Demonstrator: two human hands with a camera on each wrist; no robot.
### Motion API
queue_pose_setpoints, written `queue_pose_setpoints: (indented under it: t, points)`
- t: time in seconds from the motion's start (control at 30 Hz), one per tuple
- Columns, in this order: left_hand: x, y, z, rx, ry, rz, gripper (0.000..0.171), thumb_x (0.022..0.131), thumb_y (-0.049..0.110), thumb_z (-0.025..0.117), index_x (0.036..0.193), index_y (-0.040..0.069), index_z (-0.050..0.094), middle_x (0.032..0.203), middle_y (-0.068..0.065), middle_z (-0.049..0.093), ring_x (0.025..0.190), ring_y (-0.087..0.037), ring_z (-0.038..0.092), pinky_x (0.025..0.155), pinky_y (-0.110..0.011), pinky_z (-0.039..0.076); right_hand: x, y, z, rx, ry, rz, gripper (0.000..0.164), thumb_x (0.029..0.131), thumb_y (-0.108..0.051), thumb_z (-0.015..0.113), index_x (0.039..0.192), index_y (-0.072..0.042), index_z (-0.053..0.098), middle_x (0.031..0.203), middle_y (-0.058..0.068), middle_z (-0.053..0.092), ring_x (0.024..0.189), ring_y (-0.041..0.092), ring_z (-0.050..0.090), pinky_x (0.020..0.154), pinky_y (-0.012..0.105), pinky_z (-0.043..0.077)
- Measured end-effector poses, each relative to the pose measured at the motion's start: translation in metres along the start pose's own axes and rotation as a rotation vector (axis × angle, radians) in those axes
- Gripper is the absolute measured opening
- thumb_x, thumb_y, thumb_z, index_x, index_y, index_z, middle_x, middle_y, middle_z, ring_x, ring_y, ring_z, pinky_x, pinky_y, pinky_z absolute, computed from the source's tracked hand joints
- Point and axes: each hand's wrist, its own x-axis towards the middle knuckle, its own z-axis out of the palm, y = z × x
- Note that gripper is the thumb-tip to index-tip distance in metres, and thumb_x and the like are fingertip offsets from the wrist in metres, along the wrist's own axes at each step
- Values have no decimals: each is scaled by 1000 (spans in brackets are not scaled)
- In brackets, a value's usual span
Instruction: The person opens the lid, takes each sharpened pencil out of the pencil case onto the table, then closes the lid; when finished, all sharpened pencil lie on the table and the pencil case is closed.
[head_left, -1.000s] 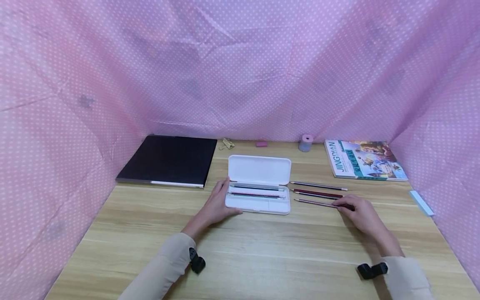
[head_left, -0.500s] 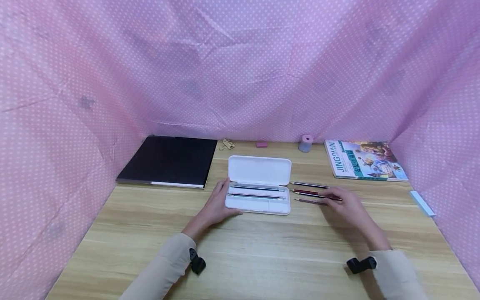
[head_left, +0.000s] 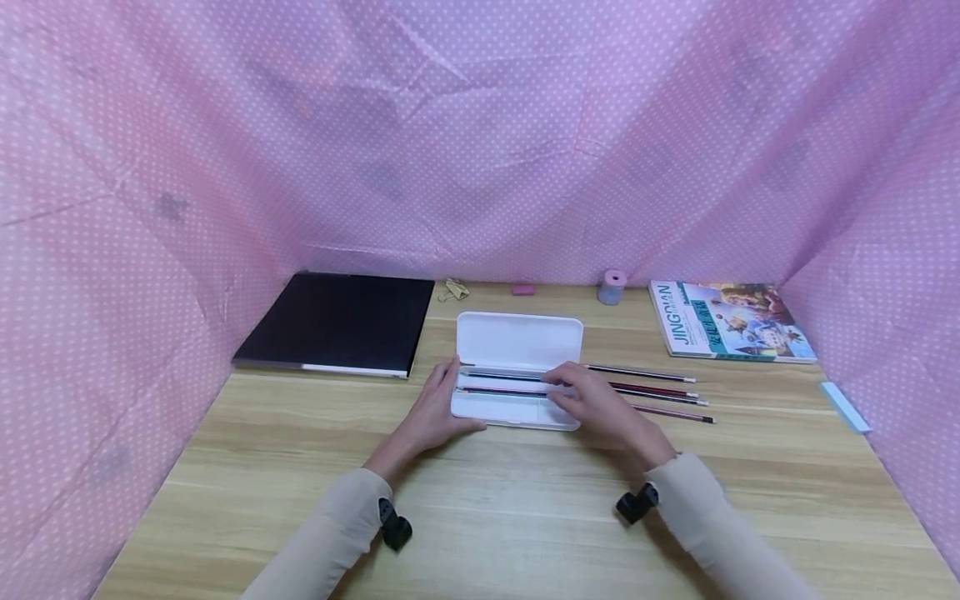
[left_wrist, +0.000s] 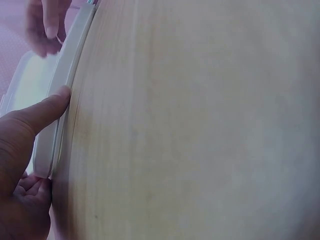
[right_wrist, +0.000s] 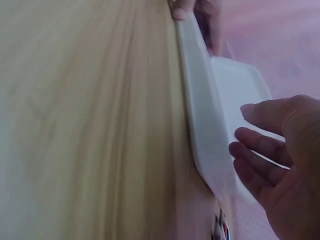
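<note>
A white pencil case lies with its lid raised, two or more pencils inside. My left hand grips its left end; in the left wrist view the thumb presses the front wall while other fingers curl at the end. Over the case's right half hovers my right hand, thumb and fingers apart above the ends of the pencils. Nothing shows between those fingers in the right wrist view, where the right hand is beside the case. Several loose pencils lie right of it, partly hidden by this hand.
On the left is a black folder. A gold binder clip, pink eraser and pink-and-blue sharpener line the back. A magazine and light blue strip lie right. Pink dotted cloth encloses the table.
My right hand has moved left from the loose pencils to above the case, leaving them on the table, their right ends now uncovered. My left hand has stayed on the case.
</note>
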Motion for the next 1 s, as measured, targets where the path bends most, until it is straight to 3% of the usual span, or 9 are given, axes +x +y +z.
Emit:
queue_pose_setpoints:
  t: [0.23,0.43,0.57,1.0]
  points:
    - [1,1,0,1,0,-2,118,63,51,79,149,11,9,139,-11,30,126,-20,31,104,-36,30,17,-7,13,-104,-78,40,22,91,-18,58,113,-17,64,108,-5,62,97,8,55,87,31,47]
    - [2,0,-1,7,0,1,118,64,54,77,149,11,8,140,-11,29,126,-21,31,104,-37,30,25,-6,12,-55,-118,95,21,90,-17,59,110,-17,67,104,-5,63,95,9,55,87,32,47]
    - [1,-1,0,5,-1,-3,118,63,54,77,149,11,8,141,-10,28,126,-21,30,104,-38,30,27,-5,11,-37,-133,56,18,89,-14,60,105,-15,69,100,-3,64,89,10,56,81,32,47]
    - [0,0,0,11,-18,-22,118,64,55,76,149,13,6,140,-9,28,125,-19,30,105,-36,30,23,-1,15,-60,-52,7,14,88,-13,62,97,-19,71,94,-7,65,83,7,57,78,29,49]
